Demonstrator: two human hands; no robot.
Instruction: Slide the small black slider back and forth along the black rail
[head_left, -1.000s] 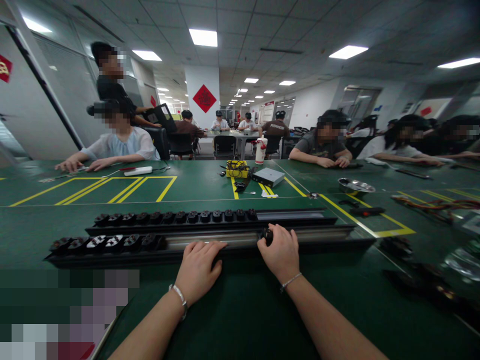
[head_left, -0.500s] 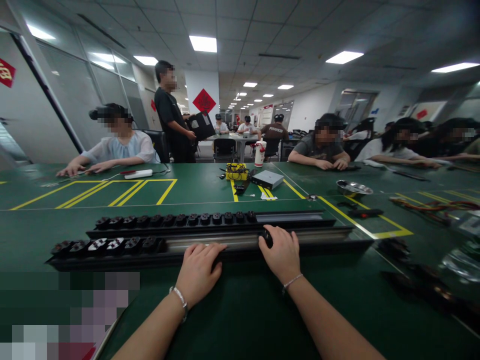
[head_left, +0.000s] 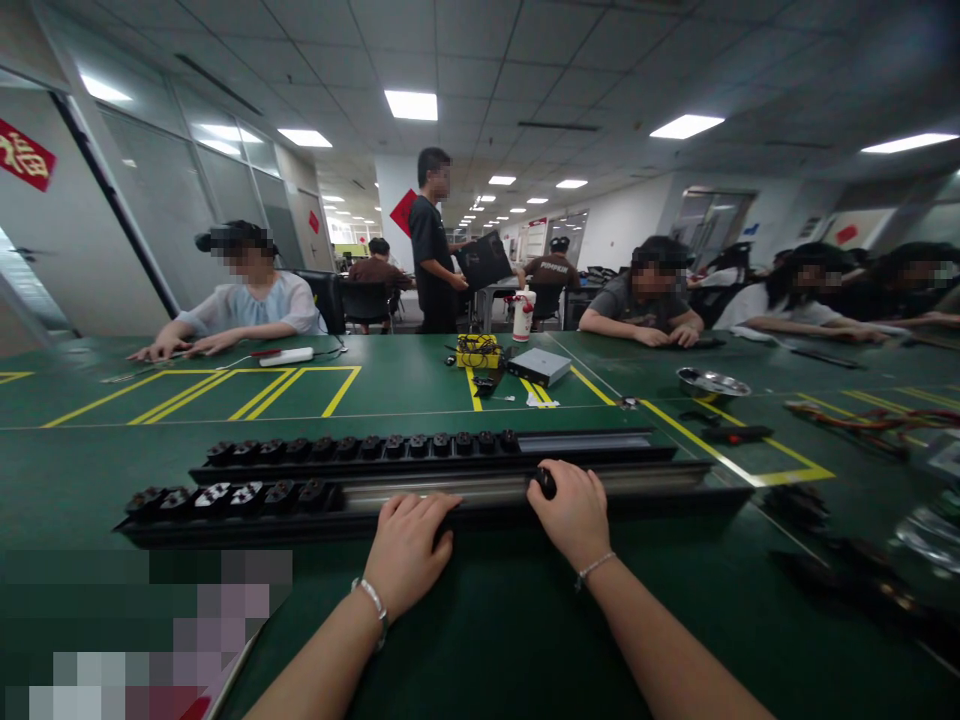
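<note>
A broad green worktop [head_left: 517, 640], marked with yellow lines, spreads out around the person's fingers [head_left: 437, 504]. Directly under them lies a long black rail with a silvery channel [head_left: 491, 489]; just past it, farther from the fingers, sits a second long black rail [head_left: 589, 440]. The left hand [head_left: 409, 555] rests over the near rail's front edge, fingers stretched out, thumb standing apart. The right hand [head_left: 576, 515] is farther along the channel, fingers curled in. Beyond the far rail, well away from the fingers, I see a shiny round metal bowl [head_left: 714, 384] off to the right, then a flat grey box [head_left: 541, 366] and a yellow box tangled with black cable [head_left: 478, 353] roughly straight ahead. Dark socket-like modules [head_left: 281, 494] fill the near rail left of the left fingers. Smallest is a rounded black piece [head_left: 546, 484], clamped in the right fingers at the channel, mostly hidden.
</note>
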